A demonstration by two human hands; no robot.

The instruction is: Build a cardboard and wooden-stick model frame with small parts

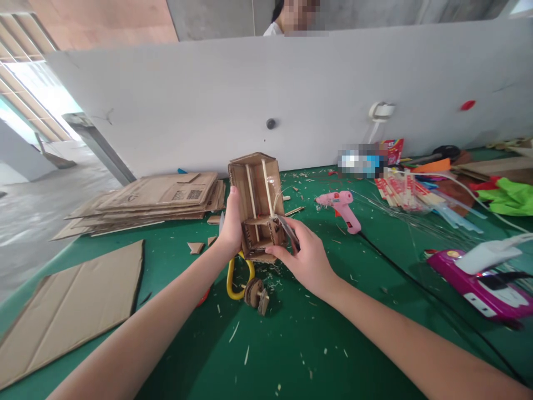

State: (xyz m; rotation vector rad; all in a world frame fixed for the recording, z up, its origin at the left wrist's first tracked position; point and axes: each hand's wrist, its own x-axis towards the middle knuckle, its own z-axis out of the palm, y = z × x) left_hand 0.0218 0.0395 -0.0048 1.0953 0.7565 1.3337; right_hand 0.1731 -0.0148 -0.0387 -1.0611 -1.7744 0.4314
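A small open cardboard box model [241,183] with pale wooden sticks running along inside it is held up above the table. My left hand [232,228] is closed round its left side, the thumb lying along the wall. At the lower right, my right hand [306,253] grips the model, thumb against its bottom edge. A thin dark-grey piece [290,233] shows between that hand's fingers and the model; its kind is unclear. Below lie yellow-handled scissors [230,283], partly hidden, and small cardboard discs on a stick [255,294].
A pink glue gun [343,208] lies right, its cord trailing forward. Flat cardboard [166,194] is stacked left, with a loose sheet [79,305] nearer. A magenta power strip [470,286] and craft sticks [403,189] sit right. Behind the white partition [187,100] is a person [291,16].
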